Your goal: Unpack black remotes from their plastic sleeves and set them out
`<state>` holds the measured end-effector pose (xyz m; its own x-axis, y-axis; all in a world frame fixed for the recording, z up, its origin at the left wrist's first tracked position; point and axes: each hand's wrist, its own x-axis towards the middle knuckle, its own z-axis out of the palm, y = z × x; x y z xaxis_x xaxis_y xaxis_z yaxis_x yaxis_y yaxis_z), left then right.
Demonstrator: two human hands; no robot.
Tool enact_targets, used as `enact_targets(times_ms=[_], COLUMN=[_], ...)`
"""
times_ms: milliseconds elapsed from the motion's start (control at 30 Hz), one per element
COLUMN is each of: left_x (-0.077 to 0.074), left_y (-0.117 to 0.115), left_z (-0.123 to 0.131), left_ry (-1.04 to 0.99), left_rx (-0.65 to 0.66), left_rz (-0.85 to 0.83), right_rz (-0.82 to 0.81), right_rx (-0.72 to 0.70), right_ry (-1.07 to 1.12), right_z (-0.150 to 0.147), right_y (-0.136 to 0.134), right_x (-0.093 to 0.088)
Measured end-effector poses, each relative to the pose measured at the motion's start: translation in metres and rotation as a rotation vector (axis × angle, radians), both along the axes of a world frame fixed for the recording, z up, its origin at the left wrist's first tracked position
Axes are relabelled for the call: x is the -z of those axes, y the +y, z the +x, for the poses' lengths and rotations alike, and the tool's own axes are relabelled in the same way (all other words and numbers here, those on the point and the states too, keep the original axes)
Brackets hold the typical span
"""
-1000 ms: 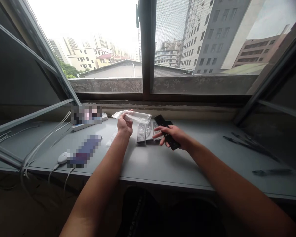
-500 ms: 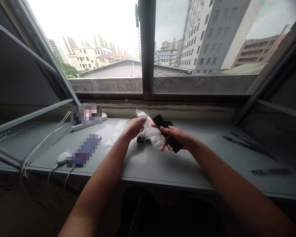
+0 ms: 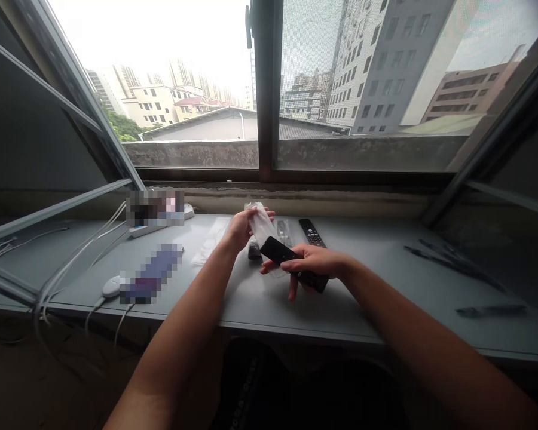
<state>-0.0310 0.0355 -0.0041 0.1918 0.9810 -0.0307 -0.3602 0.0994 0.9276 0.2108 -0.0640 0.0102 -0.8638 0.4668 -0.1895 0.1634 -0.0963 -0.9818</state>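
A clear plastic bag (image 3: 260, 224) is pinched in my left hand (image 3: 242, 228), its lower part hanging toward the right. My right hand (image 3: 316, 261) grips a black remote control (image 3: 280, 251), whose far end touches or overlaps the bag; I cannot tell whether it is inside. Another black remote control (image 3: 311, 230) lies on the table just beyond my right hand, partly hidden by it. Behind the bag lies a remote in clear wrapping (image 3: 283, 232). A dark wrapped item (image 3: 253, 249) sits below my left fingers, mostly covered.
Flat clear bags (image 3: 210, 242) lie left of my left hand. Farther left are a blurred-out purple item (image 3: 152, 278), a white round charger (image 3: 112, 287) and a power strip (image 3: 161, 221) with cables. Dark wrapped items (image 3: 452, 263) lie at the right. Metal frames rise on both sides.
My right hand has turned the remote and brought it against the bag. The second remote behind it lies on the table. My left hand has shifted slightly and raised the bag's top.
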Motion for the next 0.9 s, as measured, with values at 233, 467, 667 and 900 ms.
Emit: enact_targets(times_ms=[233, 467, 667, 900], left_x=[0.007, 0.007, 0.012, 0.008], left_y=[0.004, 0.005, 0.011, 0.007], left_z=[-0.002, -0.001, -0.006, -0.007], left_ry=[-0.022, -0.101, -0.122, -0.126], left_rx=[-0.111, -0.175, -0.19, -0.23], left_rz=[-0.003, -0.003, 0.01, 0.009], right_rz=[-0.02, -0.018, -0.016, -0.008], right_rx=[-0.008, 0.005, -0.015, -0.019], right_ry=[-0.017, -0.023, -0.038, -0.032], right_z=[-0.001, 0.0, 0.0, 0.001], right_y=[0.0, -0.001, -0.001, -0.001], right_x=[0.0, 0.0, -0.001, -0.003])
